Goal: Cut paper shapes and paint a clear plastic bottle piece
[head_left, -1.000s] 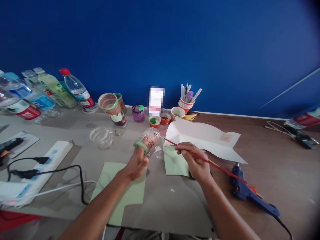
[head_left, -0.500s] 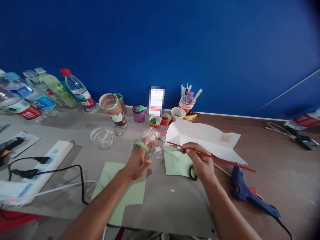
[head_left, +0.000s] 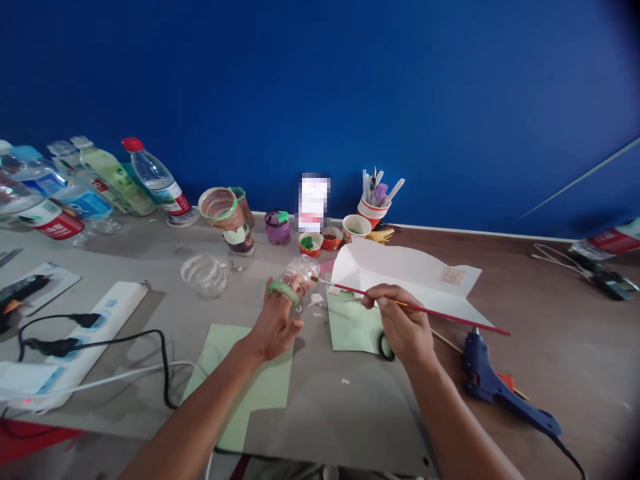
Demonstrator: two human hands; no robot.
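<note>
My left hand [head_left: 278,325] has its fingers partly inside the green-rimmed mouth of a cut clear plastic bottle [head_left: 301,273], holding it tilted on its side just over the table. Brown paint covers part of the bottle's wall. A thin red-handled paintbrush [head_left: 445,312] is pinched in my right hand [head_left: 404,321], its bristles against or very near the bottle's side. Green paint fills one small cup [head_left: 310,244], and brown paint sits in a second cup [head_left: 331,238] behind the bottle. Beneath my right hand lie pale green paper [head_left: 353,327] and scissors [head_left: 386,347], partly hidden.
A clear plastic ring piece [head_left: 204,276] and painted containers [head_left: 235,223] stand left of the bottle. A blue glue gun [head_left: 493,383] rests at right beside white folded paper [head_left: 405,267]. Far left are a power strip [head_left: 107,333] with cables and several bottles [head_left: 160,180].
The brush tip has shifted slightly left along the bottle, and its rear end has risen a little. The bottle has turned slightly in my left hand.
</note>
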